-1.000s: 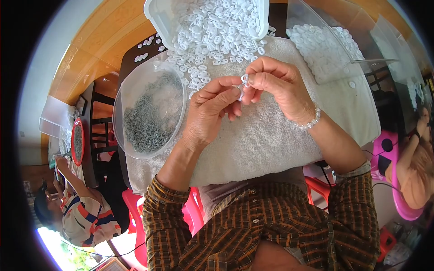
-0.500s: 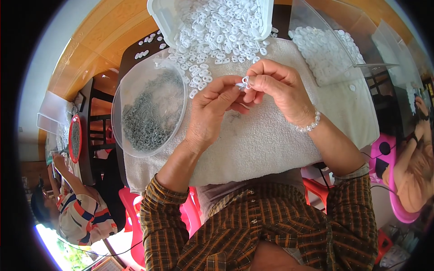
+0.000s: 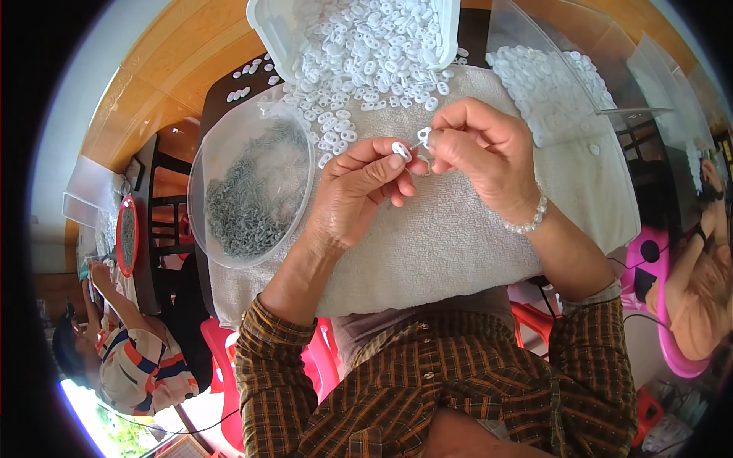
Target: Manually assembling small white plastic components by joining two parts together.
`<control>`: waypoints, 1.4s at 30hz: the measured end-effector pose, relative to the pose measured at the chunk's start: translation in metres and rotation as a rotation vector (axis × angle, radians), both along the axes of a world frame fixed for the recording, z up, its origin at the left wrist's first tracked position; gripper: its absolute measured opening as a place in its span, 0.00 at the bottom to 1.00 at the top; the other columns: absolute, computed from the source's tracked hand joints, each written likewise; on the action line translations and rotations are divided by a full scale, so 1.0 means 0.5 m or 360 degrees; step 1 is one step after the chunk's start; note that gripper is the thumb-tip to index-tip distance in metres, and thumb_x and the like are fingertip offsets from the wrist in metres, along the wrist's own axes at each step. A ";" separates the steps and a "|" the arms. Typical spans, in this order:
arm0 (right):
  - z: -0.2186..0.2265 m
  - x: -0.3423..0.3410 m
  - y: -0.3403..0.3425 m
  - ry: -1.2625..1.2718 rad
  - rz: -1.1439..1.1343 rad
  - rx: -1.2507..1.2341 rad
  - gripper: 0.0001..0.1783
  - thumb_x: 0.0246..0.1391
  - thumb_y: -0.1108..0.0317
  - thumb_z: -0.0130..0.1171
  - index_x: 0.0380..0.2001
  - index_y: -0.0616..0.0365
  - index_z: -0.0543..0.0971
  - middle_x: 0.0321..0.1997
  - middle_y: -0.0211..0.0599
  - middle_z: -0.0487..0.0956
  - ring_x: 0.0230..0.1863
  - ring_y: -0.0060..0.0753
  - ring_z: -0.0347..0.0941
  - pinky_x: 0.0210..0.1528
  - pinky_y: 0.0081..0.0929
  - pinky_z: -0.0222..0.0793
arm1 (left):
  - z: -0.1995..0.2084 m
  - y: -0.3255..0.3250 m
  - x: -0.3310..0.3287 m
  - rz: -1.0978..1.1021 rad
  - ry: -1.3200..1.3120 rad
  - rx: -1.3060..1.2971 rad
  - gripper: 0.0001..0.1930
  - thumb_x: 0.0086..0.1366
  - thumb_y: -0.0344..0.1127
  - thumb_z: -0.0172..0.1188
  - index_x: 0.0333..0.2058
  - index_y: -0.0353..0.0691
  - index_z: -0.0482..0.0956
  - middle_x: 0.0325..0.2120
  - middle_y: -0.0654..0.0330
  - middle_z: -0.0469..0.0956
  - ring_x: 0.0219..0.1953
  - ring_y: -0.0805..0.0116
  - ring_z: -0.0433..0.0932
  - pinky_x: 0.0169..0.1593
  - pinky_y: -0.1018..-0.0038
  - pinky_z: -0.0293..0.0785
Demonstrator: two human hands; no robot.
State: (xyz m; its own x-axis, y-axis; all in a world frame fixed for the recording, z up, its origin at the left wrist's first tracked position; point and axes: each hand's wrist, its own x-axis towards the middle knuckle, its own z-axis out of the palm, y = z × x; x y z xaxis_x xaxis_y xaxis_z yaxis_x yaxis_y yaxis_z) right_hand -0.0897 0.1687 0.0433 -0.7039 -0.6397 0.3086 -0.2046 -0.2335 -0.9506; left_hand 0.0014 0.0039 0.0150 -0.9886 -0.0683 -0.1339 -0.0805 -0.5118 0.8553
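Above the towel, my left hand [image 3: 353,185] pinches a small white oval plastic piece with holes [image 3: 401,151] between thumb and fingertips. My right hand [image 3: 489,156] grips another white holed piece [image 3: 424,136] close to it, partly hidden by the thumb. A thin grey line, perhaps a pin or spring, spans the small gap between the two pieces. To the left lies a round clear plastic tray [image 3: 196,229] holding a heap of small grey parts [image 3: 244,210], too small to name surely. Beyond my hands, many similar white pieces [image 3: 374,57] spill out of a white tub [image 3: 267,42].
A beige towel [image 3: 427,252] covers the dark table [image 3: 217,95]. At the right rear, a clear bin [image 3: 550,130] holds more white pieces. Several loose pieces [image 3: 238,95] lie at the far left. One person [image 3: 145,343] sits at left, another [image 3: 699,290] at right.
My hands have drawn slightly apart, the right one moving rightward. Both white pieces now show more clearly, with a thin grey line between them.
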 end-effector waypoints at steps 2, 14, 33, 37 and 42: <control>0.000 0.002 -0.003 0.0179 -0.0087 0.0032 0.03 0.51 0.75 0.57 0.27 0.64 0.76 0.25 0.31 0.77 0.23 0.17 0.73 0.25 0.14 0.69 | 0.000 0.002 0.001 -0.0004 0.0022 0.0005 0.08 0.64 0.33 0.56 0.40 0.38 0.77 0.30 0.59 0.79 0.27 0.72 0.76 0.28 0.80 0.71; -0.009 -0.002 -0.005 0.0901 -0.0329 0.0007 0.03 0.46 0.77 0.61 0.24 0.62 0.76 0.23 0.32 0.77 0.20 0.18 0.74 0.20 0.15 0.67 | -0.008 -0.004 0.006 -0.0025 0.0077 0.0071 0.10 0.64 0.32 0.56 0.42 0.37 0.77 0.33 0.56 0.80 0.28 0.72 0.77 0.29 0.79 0.74; -0.010 -0.005 -0.003 0.1206 -0.0448 0.0087 0.04 0.44 0.77 0.62 0.25 0.61 0.76 0.23 0.31 0.76 0.20 0.18 0.73 0.20 0.15 0.67 | -0.003 0.006 0.009 0.0085 0.0074 -0.0063 0.09 0.63 0.32 0.56 0.41 0.36 0.78 0.32 0.55 0.81 0.27 0.71 0.77 0.29 0.78 0.72; -0.009 -0.004 -0.006 0.1254 -0.0486 0.0092 0.04 0.43 0.77 0.62 0.24 0.60 0.76 0.22 0.30 0.76 0.19 0.18 0.73 0.20 0.15 0.66 | 0.000 0.013 0.011 0.0139 0.0124 -0.0121 0.09 0.63 0.31 0.56 0.41 0.35 0.78 0.31 0.55 0.81 0.27 0.72 0.77 0.29 0.78 0.72; -0.013 -0.003 -0.005 0.1164 -0.0432 0.0233 0.03 0.44 0.77 0.61 0.23 0.60 0.76 0.22 0.30 0.75 0.19 0.17 0.73 0.19 0.14 0.65 | 0.005 0.020 0.012 0.0166 0.0118 -0.0250 0.09 0.62 0.29 0.58 0.40 0.34 0.79 0.31 0.56 0.81 0.26 0.73 0.76 0.29 0.79 0.72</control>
